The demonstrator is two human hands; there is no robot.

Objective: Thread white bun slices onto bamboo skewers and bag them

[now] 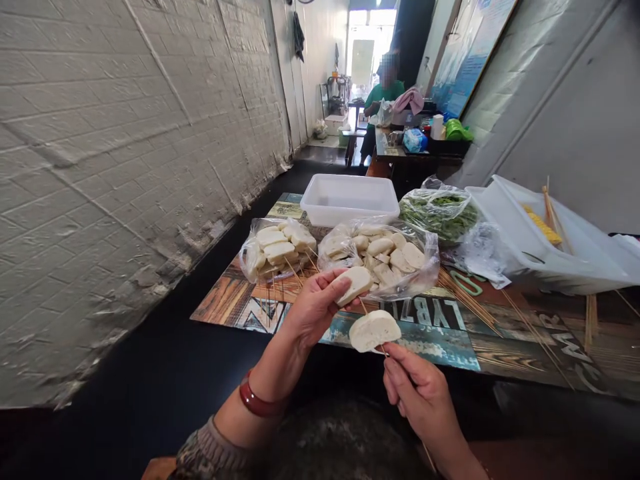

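My left hand (309,310) is closed on a thick white bun slice (357,283), thumb on top. Below and right of it, my right hand (420,390) pinches a thin wooden skewer (363,307). Threaded on that skewer is a second bun slice (374,332), just above my right fingertips. The skewer's upper end meets the slice in my left hand; how far it goes in is hidden. Beyond my hands lie two clear plastic bags of similar pieces, a left bag (246,257) and a larger right bag (425,277).
A white plastic tub (350,200) stands behind the bags. Loose skewers (470,303) lie on the patterned table (220,307). To the right are a bag of green vegetables (437,213) and white bins (520,233). A person in green (397,92) is at the far table.
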